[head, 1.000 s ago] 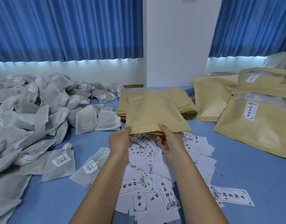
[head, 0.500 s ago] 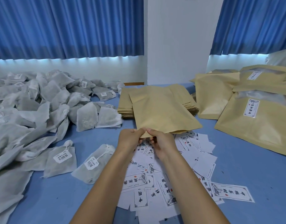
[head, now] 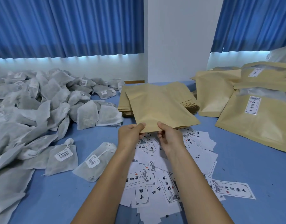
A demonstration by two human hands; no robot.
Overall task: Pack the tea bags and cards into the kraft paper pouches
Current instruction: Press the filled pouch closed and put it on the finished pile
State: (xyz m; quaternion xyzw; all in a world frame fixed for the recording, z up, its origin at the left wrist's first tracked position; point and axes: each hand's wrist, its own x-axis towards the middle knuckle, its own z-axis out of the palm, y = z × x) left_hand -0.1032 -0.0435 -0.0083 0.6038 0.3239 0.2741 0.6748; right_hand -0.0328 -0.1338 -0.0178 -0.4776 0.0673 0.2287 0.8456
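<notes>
Since half a second ago your two hands have drawn apart along the near edge of the kraft pouch [head: 160, 109], having been almost together at its middle. Your left hand [head: 130, 136] pinches that edge with thumb on top; your right hand [head: 169, 138] does the same just beside it. You hold the pouch flat, raised above the scattered cards [head: 163, 180]; whether its mouth is parted cannot be told, and nothing shows inside it. Behind it lies the stack of empty pouches [head: 187, 102]. Filled pouches [head: 255, 120], with labels and cloudy windows, lie at your right. Loose tea bags [head: 46, 110] are heaped at your left, two of them near your left forearm, all on the blue table [head: 252, 167].
</notes>
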